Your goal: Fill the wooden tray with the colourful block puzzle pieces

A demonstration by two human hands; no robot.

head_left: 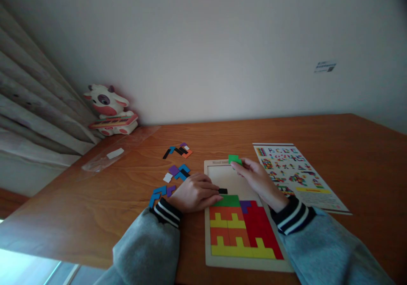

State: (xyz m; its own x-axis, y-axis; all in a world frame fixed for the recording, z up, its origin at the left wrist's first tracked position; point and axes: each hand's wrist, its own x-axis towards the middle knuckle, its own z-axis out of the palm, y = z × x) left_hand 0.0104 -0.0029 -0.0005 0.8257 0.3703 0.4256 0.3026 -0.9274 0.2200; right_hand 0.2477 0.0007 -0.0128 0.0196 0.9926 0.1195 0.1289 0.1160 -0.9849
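Hands, two: my right hand (259,181) pinches a green piece (235,159) by its edges above the far rim of the puzzle tray (212,251), while my left hand (193,193) lies half-curled on the table (349,157), fingertips touching a small black piece (223,191) on the tray's bare floor beside the green block (229,200) already laid. Pieces, judged: light, stiff, flat painted wood, smooth-faced, best gripped across opposite edges, unlikely to break. Obscured: my right hand's fingers cover part of the green piece, so its full outline is unclear; the tray's far-rim lettering and the printed pattern sheet (297,172) are too small to read.
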